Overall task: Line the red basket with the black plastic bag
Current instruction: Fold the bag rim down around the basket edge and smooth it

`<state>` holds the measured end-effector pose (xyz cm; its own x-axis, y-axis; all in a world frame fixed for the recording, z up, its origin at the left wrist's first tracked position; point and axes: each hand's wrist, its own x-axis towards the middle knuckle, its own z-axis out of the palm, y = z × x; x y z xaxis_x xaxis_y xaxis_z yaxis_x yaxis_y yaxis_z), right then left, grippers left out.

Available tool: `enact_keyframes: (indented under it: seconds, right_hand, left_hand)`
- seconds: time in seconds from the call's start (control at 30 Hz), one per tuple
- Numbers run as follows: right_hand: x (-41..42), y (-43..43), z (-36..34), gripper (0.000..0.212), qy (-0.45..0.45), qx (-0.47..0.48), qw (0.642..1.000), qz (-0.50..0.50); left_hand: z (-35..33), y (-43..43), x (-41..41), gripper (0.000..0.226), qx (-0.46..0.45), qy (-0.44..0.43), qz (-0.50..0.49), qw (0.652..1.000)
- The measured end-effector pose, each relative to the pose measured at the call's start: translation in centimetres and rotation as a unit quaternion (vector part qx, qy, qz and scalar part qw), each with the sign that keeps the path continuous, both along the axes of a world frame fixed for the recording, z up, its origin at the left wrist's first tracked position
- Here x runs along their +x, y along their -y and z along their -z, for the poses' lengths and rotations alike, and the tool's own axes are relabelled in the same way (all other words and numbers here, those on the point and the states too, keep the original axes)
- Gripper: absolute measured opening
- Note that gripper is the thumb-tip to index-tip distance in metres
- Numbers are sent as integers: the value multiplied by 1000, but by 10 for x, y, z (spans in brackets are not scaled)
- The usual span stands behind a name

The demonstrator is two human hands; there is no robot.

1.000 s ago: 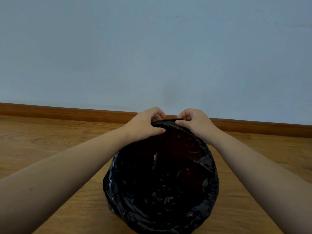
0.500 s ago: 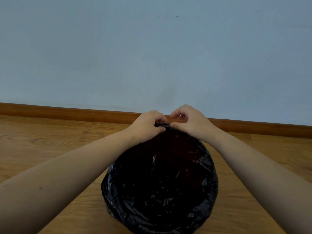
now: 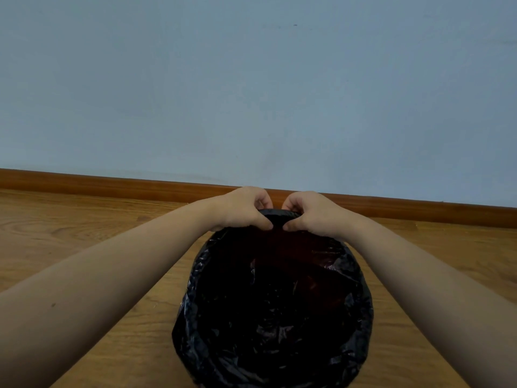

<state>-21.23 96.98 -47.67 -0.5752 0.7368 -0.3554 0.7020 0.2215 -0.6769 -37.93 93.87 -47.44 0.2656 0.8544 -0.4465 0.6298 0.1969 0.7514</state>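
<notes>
The black plastic bag (image 3: 274,312) fills a round basket on the wooden floor and is folded over its rim all around. The red basket (image 3: 291,249) shows only as a dark red tint through the thin plastic on the far inner wall. My left hand (image 3: 243,210) and my right hand (image 3: 310,212) sit side by side at the far rim. Both pinch the bag's edge there, thumbs inside the opening and fingers curled over the outside. The basket's outer wall is hidden by the bag.
The wooden floor (image 3: 84,247) stretches to both sides of the basket. A brown skirting board (image 3: 112,186) runs along a pale blue wall (image 3: 251,93) just behind the far rim.
Both hands have shifted their grip on the far rim, with thumbs now pressed down inside the opening. The bag's edge lies lower over the rim.
</notes>
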Motion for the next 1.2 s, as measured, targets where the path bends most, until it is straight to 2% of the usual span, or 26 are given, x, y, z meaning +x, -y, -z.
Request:
enact_keyframes:
  seconds: [0.13,0.43,0.73,0.93,1.0,1.07,1.13,1.2]
  right_hand:
    - [-3,3,0,32,-4,16,1000,-13]
    - [14,-7,-11,16,-35,-70,997,9]
    - [18,-10,-7,20,-18,-64,998,5]
    - [13,-6,-6,9,13,-104,994,-27]
    - [10,-4,-3,13,25,-94,995,-34]
    - [7,-1,-2,7,31,-80,996,-37]
    - [6,0,-1,13,33,-75,996,-37]
    - [3,0,1,21,35,-66,997,-37]
  left_hand:
    - [-3,2,2,11,-25,38,-20,999]
    - [5,6,-3,21,4,-26,15,1000]
    - [9,6,-10,23,-43,-36,8,998]
    - [9,8,-10,14,-93,-54,40,993]
    - [7,8,-10,12,-108,-58,42,992]
    - [5,9,-10,16,-121,-66,47,989]
    - [3,9,-8,23,-83,-78,46,992]
    - [1,8,-3,28,-16,-52,14,998]
